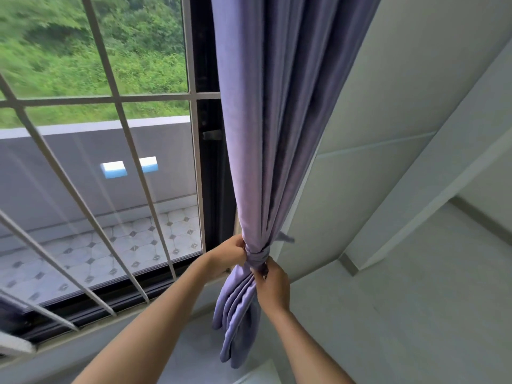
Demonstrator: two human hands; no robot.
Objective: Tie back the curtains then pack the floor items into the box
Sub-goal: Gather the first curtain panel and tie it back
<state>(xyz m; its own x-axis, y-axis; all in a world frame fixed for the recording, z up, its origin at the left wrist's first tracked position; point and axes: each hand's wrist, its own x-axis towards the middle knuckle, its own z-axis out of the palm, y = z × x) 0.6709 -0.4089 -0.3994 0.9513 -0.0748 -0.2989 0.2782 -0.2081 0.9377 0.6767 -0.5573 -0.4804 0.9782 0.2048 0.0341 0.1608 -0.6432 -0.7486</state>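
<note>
Purple cloth fills the middle of my view: the curtain [277, 134] hangs gathered into one thick bunch beside the window [97, 162], at the right edge of the glass, with the white wall [415, 106] just to its right. Low on the bunch a tie [257, 256] of the same purple wraps round it, cinching the folds into a narrow waist, and the loose tail of fabric spills down below it toward the floor.

My left hand [228, 257] is on the left side of that waist, fingers curled and pinching the band where it meets the cloth. My right hand [273, 286] sits just under the wrap on the near side, fingers closed round the tie's end or the fabric right beneath it; which of the two I cannot tell, since my knuckles cover it. A short strip pokes out on the far right of the wrap, which I take to be the tie's other end.

I judge this curtain nearly tied back: the band is round and snug, and only the last tightening or tucking seems left. Whether another curtain needs doing I cannot tell. No box and no floor items are visible, so the packing all lies ahead.
</note>
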